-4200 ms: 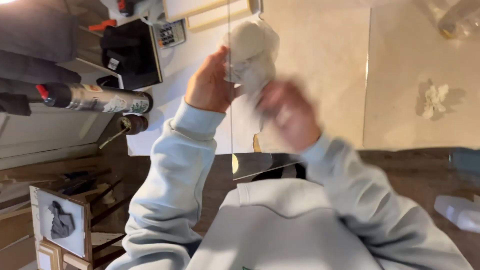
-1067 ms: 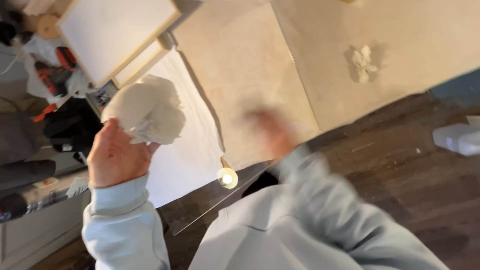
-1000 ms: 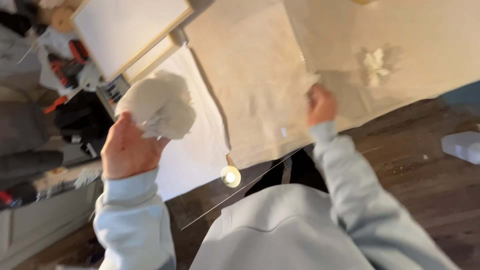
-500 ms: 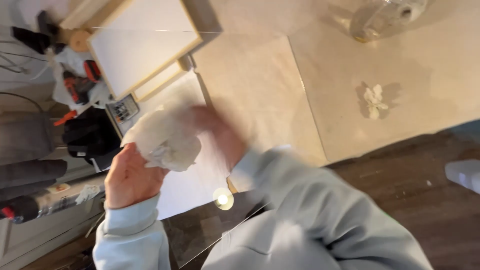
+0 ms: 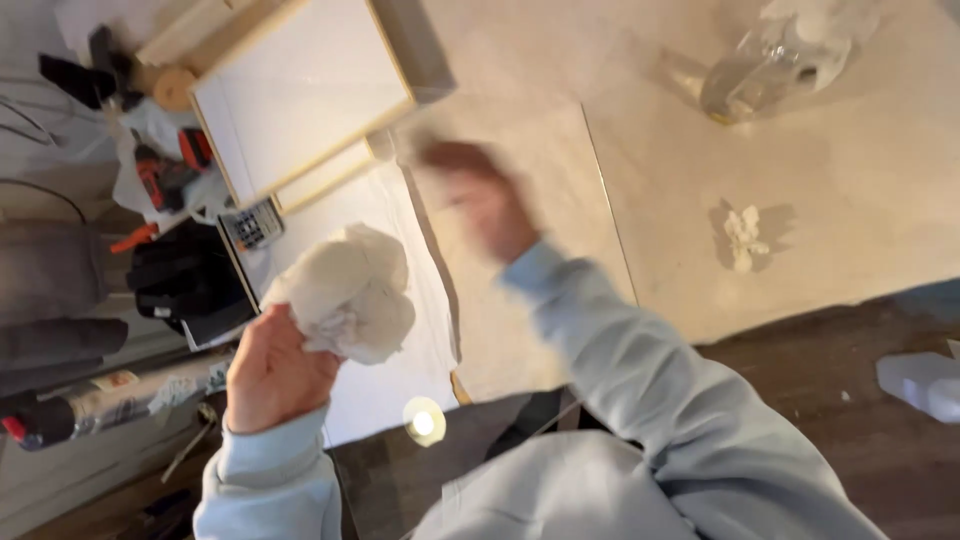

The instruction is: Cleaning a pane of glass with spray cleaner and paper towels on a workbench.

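My left hand (image 5: 272, 370) grips a crumpled white wad of paper or cloth (image 5: 345, 291), held up over a white sheet (image 5: 390, 380) on the floor. My right hand (image 5: 480, 200) is blurred in motion above a large beige panel (image 5: 530, 280), fingers loose and holding nothing that I can see. Both arms wear pale blue sleeves.
A wooden-framed white canvas (image 5: 300, 100) lies at upper left. Power tools and a black case (image 5: 185, 280) clutter the left side. A clear plastic bottle (image 5: 770, 60) lies at top right, a small white scrap (image 5: 743, 235) on the beige floor, a white object (image 5: 925, 380) on dark wood at right.
My right hand moved from beside the wad up and to the right over the beige panel. The left hand kept hold of the wad. The view shifted.
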